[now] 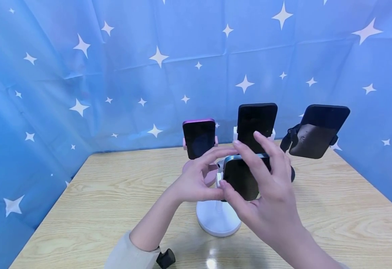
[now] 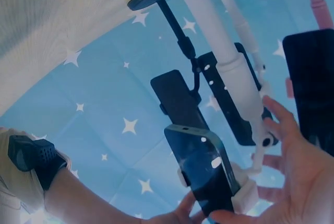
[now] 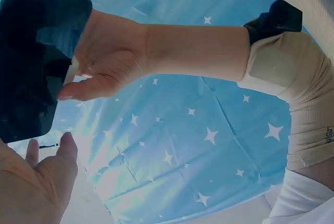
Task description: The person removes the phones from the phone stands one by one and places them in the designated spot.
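Note:
A dark-screened phone (image 1: 241, 177) with a pale blue edge sits tilted in the white clamp (image 1: 219, 180) of a phone stand, whose round white base (image 1: 217, 220) rests on the table. My left hand (image 1: 196, 183) holds the clamp from the left, its thumb near the phone's lower edge and its fingers reaching behind. In the left wrist view, those fingers lie around the white joint (image 2: 258, 130). My right hand (image 1: 273, 186) is spread before the phone, hiding its right part. Its thumb is close to the clamp; the fingertips (image 3: 68, 143) stand apart from the phone in the right wrist view.
Behind stand a phone on a pink stand (image 1: 199, 138), a phone in a white clamp (image 1: 256, 125) and a phone on a black stand (image 1: 320, 130). A starry blue curtain (image 1: 132, 82) backs the wooden table (image 1: 98, 194).

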A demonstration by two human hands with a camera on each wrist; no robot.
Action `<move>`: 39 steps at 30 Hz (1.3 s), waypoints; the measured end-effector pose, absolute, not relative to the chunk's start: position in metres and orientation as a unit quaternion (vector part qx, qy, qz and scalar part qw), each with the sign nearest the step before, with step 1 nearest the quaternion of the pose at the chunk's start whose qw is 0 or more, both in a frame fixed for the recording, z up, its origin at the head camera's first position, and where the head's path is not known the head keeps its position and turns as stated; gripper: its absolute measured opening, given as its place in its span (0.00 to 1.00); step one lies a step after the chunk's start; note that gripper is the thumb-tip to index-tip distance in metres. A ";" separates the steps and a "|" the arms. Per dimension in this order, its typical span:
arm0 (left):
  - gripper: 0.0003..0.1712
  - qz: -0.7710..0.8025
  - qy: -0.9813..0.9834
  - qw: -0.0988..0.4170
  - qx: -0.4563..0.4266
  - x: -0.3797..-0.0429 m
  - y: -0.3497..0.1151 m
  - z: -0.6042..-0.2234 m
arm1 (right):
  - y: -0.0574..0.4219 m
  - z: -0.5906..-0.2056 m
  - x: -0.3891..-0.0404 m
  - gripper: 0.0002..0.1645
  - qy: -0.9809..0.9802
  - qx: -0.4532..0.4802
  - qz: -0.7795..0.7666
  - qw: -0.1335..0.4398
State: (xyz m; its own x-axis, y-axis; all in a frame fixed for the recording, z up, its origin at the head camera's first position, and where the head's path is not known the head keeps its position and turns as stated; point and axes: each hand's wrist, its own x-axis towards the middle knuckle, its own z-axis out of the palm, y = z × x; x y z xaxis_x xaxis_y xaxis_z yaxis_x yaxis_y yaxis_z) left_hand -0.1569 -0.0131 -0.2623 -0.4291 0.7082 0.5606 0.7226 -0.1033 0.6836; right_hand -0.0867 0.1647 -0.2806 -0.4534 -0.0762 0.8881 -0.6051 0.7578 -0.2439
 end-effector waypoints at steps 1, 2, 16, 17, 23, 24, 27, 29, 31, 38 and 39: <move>0.40 -0.512 -0.672 0.007 -0.536 -0.158 -0.013 -0.263 | 0.152 -0.263 -0.075 0.41 -0.811 0.210 0.268 0.477; 0.40 -0.510 -0.672 0.004 -0.537 -0.159 -0.012 -0.263 | 0.142 -0.250 -0.066 0.37 -0.813 0.209 0.265 0.475; 0.20 -0.500 -0.633 -0.032 -0.590 -0.171 -0.003 -0.267 | 0.120 -0.236 -0.063 0.29 -0.807 0.180 0.245 0.507; 0.20 -0.504 -0.629 -0.035 -0.591 -0.172 -0.003 -0.267 | 0.120 -0.236 -0.064 0.28 -0.805 0.178 0.241 0.512; 0.18 -0.495 -0.631 -0.030 -0.597 -0.175 -0.003 -0.268 | 0.117 -0.238 -0.067 0.29 -0.800 0.173 0.220 0.531; 0.18 -0.490 -0.633 -0.025 -0.598 -0.176 -0.003 -0.268 | 0.116 -0.239 -0.068 0.29 -0.799 0.173 0.216 0.533; 0.18 -0.489 -0.632 -0.022 -0.600 -0.176 -0.004 -0.268 | 0.116 -0.239 -0.069 0.29 -0.797 0.172 0.211 0.539; 0.17 -0.490 -0.633 -0.021 -0.600 -0.176 -0.004 -0.268 | 0.116 -0.240 -0.070 0.26 -0.799 0.170 0.211 0.536; 0.17 -0.497 -0.626 -0.027 -0.600 -0.177 -0.003 -0.268 | 0.116 -0.240 -0.070 0.22 -0.803 0.165 0.213 0.531; 0.20 -0.520 -0.579 -0.059 -0.625 -0.181 -0.001 -0.269 | 0.115 -0.240 -0.075 0.18 -0.789 0.164 0.191 0.560; 0.20 -0.520 -0.576 -0.061 -0.628 -0.181 -0.001 -0.269 | 0.115 -0.240 -0.075 0.19 -0.786 0.164 0.188 0.566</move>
